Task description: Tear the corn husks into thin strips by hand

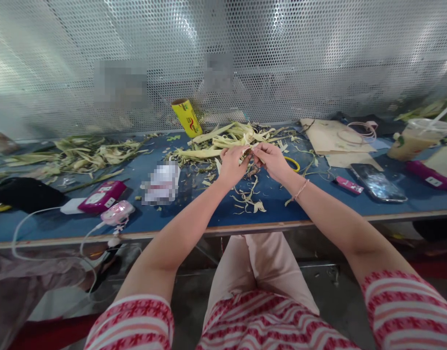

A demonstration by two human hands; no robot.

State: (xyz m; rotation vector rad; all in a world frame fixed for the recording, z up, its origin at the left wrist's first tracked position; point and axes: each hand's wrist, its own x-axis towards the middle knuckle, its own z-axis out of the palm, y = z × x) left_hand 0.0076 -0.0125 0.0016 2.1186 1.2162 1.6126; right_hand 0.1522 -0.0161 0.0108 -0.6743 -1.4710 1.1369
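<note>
**Stripping husk at the bench: keep the pinch tight and the pull short**

Both hands are up over the blue worktable (194,218), meeting in the middle. The left hand (232,167) and the right hand (270,160) are each pinched onto a small strip of corn husk (249,151), fingertips closed on it from either side, so the piece sits right between them, just above the table and in front of the big pile of husks (226,138). It's too small here to tell exactly how it's being split.

My take on doing this bit well: grip close to where the strip parts, not out at the ends, so it tears along the fibres instead of snapping. Pull the hands apart slowly and evenly. Let the scraps drop onto the trimmings (248,197) already lying below the hands, rather than flicking them sideways.

Worth watching the clutter: a phone (377,182) lies to the right, a drink cup (416,138) sits further out, and a pink power bank (101,196) with cables lies to the left. A yellow roll (187,117) leans at the back.
</note>
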